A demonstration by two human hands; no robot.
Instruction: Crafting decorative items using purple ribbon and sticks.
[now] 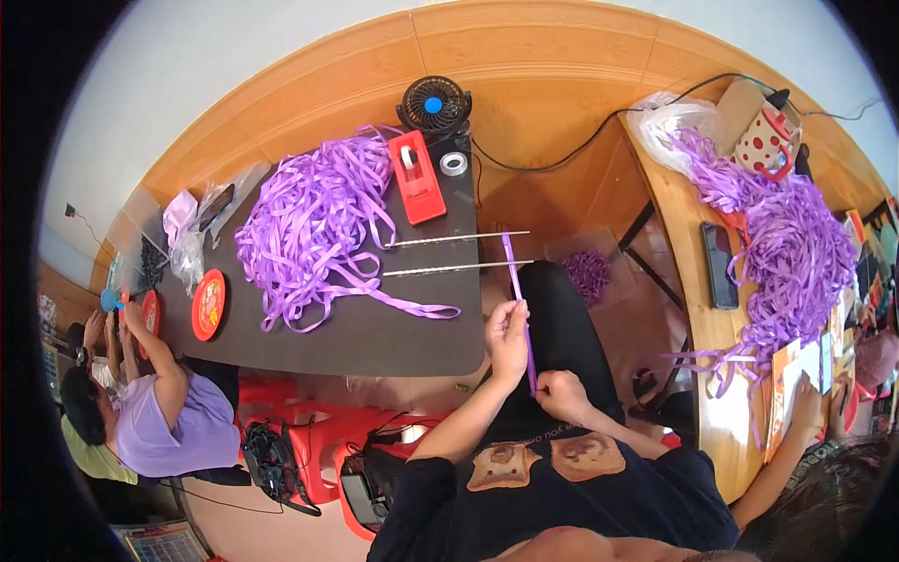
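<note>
1. The left hand (507, 330) pinched a purple ribbon strip (521, 309) between thumb and fingertips at about mid-length, the fingers closed on it.

2. The right hand (562, 393) gripped the strip's lower end, its fingers curled shut around it, just below and to the right of the left hand's pinch.

3. Between the two grips the ribbon was drawn taut over the person's lap, clad in black trousers (562, 318). From the left fingers it ran up and away to two metal rods (459, 253) that jutted off the table edge, its far end touching or wrapping the upper rod; which of the two could not be told.

4. Judged from this, the step in hand looked like stretching or measuring a single strip against the rods. The next move would likely call for both pinches to hold steady so the strip kept its tension and did not slip off the rod.

5. Beyond the rods, on the dark table (393, 328), lay a big heap of purple ribbon (314, 225), with a red tape dispenser (416, 178), a roll of tape (453, 163) and a small black fan (434, 105) farther off.

6. To the right of the right hand, a wooden table (698, 309) carried a second ribbon pile (796, 253) and a black phone (721, 265).

7. Far left of the fingers, another person in a lilac shirt (164, 426) worked near red discs (208, 304).
</note>
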